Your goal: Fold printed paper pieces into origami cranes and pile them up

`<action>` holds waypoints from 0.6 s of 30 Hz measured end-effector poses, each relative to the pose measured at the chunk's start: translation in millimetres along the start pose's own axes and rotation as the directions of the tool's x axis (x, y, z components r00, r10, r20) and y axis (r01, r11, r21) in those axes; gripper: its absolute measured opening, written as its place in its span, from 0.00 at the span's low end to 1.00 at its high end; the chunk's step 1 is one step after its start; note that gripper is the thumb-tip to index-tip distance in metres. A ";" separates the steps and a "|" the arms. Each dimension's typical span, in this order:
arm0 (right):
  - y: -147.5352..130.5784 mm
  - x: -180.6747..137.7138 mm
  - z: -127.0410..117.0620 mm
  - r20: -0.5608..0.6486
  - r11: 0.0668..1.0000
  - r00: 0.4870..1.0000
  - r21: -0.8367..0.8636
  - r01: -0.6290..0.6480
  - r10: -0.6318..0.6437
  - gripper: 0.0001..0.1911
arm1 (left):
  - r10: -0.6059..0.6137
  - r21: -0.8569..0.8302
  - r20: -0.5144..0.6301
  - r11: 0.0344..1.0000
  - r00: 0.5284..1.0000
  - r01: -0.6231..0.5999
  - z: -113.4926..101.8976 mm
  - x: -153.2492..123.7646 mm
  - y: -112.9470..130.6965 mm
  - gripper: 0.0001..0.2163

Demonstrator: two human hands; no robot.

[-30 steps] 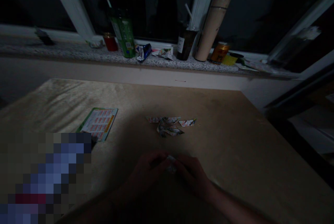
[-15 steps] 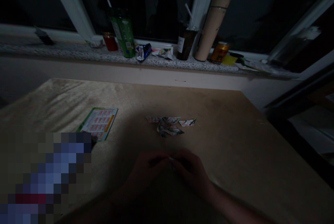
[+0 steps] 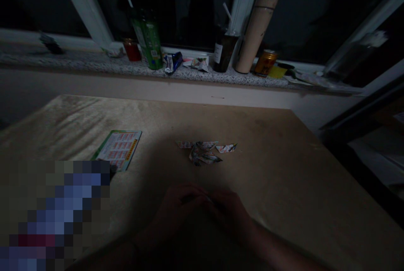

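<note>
Fingertips of left hand (image 3: 179, 208) and right hand (image 3: 232, 214) meet curled, pinching a barely visible paper scrap (image 3: 208, 198) above the bench (image 3: 284, 157), with the pile of folded paper pieces (image 3: 203, 152) straight ahead, equally near both hands.

The scene is very dim, underexposed and grainy. Weak light reaches the bench (image 3: 284, 157) at 10 and 3 o'clock, while a broad shadow runs up its middle from 6 o'clock and nearly swallows the left hand (image 3: 178, 210) and right hand (image 3: 232, 214). The window panes (image 3: 195, 6) at 12 o'clock are black. Frame lines bow near the edges. A pixelated block (image 3: 57, 216) covers 8 o'clock.
</note>
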State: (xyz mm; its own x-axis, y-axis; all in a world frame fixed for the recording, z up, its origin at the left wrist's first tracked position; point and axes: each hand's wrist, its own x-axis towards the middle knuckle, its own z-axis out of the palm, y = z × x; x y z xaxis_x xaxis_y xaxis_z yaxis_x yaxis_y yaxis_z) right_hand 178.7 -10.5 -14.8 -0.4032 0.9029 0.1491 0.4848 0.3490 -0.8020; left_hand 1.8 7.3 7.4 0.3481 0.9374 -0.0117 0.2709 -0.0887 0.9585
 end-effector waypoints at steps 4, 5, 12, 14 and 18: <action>0.1 -1.2 1.1 -0.013 0.999 1.000 0.047 0.010 -0.009 0.18 | -0.016 -0.002 0.013 1.000 1.000 0.016 0.8 0.2 1.0 0.05; 0.0 -1.2 0.9 -0.019 0.999 1.000 0.049 0.002 -0.001 0.19 | -0.018 -0.006 0.010 1.000 1.000 0.018 1.1 0.3 1.7 0.05; -3.2 0.9 -2.8 -0.017 0.996 0.999 0.085 -0.032 0.033 0.18 | -0.021 -0.042 -0.039 0.999 0.999 0.019 1.6 -0.3 3.1 0.04; -4.6 1.4 -4.0 -0.029 0.994 0.999 0.102 -0.024 0.027 0.18 | -0.015 -0.048 -0.040 0.999 0.999 0.013 1.9 -0.6 2.0 0.04; -7.3 0.8 -6.2 -0.035 0.993 0.999 0.120 0.004 0.000 0.18 | -0.009 -0.052 -0.034 0.999 0.999 0.007 2.6 -1.1 -0.2 0.05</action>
State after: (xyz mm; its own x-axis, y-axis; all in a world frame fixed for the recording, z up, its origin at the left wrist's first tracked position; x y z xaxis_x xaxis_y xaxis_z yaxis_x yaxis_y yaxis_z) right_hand 179.6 -10.8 -5.3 -0.3761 0.9111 0.1688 0.3868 0.3199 -0.8649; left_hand 3.8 5.5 6.5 0.3148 0.9491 -0.0107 0.2267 -0.0642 0.9718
